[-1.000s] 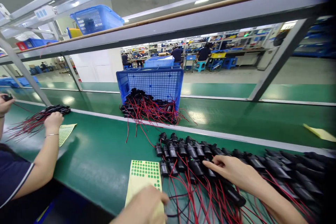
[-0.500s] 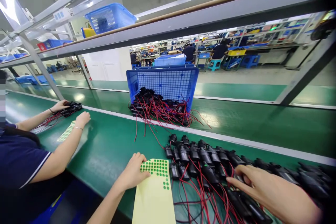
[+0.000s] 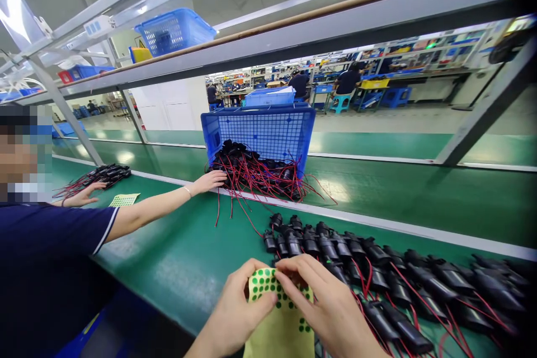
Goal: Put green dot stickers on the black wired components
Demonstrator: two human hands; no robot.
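Note:
My left hand holds a yellowish sticker sheet covered with green dots, lifted off the green bench. My right hand pinches at the dots near the sheet's top edge. Just beyond my hands, several black cylindrical parts with red and black wires lie in rows across the bench to the right.
A blue mesh crate lies tipped with wired parts spilling out. A co-worker at left in a dark blue shirt reaches a hand to that pile; the other hand rests by a smaller bundle and sticker sheet. Metal shelf rails overhead.
My right hand left the black parts and came to the sticker sheet. My left hand lifted the sheet off the bench. The co-worker stretched an arm toward the crate pile.

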